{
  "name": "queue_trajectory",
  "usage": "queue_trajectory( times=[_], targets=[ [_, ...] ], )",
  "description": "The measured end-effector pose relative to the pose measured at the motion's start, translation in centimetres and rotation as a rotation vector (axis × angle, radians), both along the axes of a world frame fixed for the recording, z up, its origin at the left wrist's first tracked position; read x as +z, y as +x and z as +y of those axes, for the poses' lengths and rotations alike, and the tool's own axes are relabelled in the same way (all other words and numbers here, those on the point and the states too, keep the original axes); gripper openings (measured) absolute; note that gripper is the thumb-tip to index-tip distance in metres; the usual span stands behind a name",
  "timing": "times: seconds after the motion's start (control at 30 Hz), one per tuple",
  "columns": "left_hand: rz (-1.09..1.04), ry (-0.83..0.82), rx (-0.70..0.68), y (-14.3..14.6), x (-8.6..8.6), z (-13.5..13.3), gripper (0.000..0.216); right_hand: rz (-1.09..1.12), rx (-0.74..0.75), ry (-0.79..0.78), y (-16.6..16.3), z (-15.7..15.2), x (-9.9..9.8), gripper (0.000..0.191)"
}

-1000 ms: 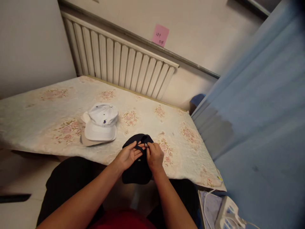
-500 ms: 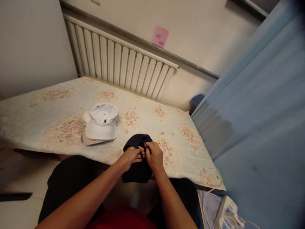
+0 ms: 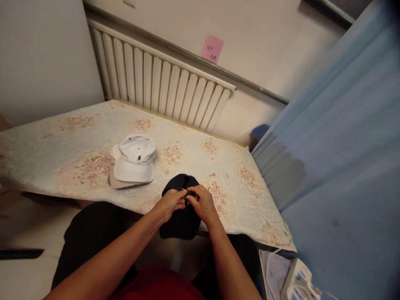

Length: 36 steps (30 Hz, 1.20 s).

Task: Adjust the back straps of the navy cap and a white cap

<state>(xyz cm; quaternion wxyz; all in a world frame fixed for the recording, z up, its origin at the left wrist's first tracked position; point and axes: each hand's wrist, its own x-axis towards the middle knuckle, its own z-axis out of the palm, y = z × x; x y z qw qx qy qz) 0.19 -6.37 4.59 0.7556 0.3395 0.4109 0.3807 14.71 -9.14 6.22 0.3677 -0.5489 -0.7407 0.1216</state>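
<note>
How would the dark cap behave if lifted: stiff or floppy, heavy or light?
Probably floppy: the left hand and right hand pinch up cloth of the dark cap. Likely light, as fingertips alone grip it. Unlikely to roll; it rests low on the tablecloth.

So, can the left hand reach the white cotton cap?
Probably yes: the white cotton cap lies uncovered near the left hand, only flowered tablecloth between them, but that hand grips the dark navy fabric cap.

Left of left hand: white cloth baseball cap, near.
Beyond: bare floral tablecloth, open.
Right of right hand: blue fabric curtain, well apart.
</note>
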Motion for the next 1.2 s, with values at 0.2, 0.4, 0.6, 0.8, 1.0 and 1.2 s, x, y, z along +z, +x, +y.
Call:
queue_trajectory(
  times=[0.2, 0.4, 0.6, 0.8, 1.0, 1.2],
  targets=[
    [0.015, -0.002, -0.005, -0.3, 0.1, -0.3, 0.025, -0.015, -0.003, -0.017, -0.2, 0.1, -0.1, 0.023],
    [0.0, -0.019, -0.041, -0.6, -0.1, -0.4, 0.025, 0.032, -0.032, -0.033, -0.3, 0.1, -0.4, 0.015],
    [0.045, 0.021, -0.128, -0.7, -0.1, -0.5, 0.029, 0.121, -0.023, -0.106, -0.2, 0.1, -0.8, 0.012],
    [0.079, 0.051, -0.095, -0.3, -0.3, -0.1, 0.037, 0.095, 0.029, -0.091, -0.6, -0.1, -0.8, 0.011],
    [0.046, 0.07, -0.126, 0.0, -0.4, 0.3, 0.031, 0.16, -0.054, -0.092, -0.3, 0.2, -1.5, 0.02],
    [0.0, 0.065, -0.169, -0.3, -1.2, 0.2, 0.029, 0.068, -0.09, -0.025, -0.2, -0.3, -1.3, 0.023]
  ],
)
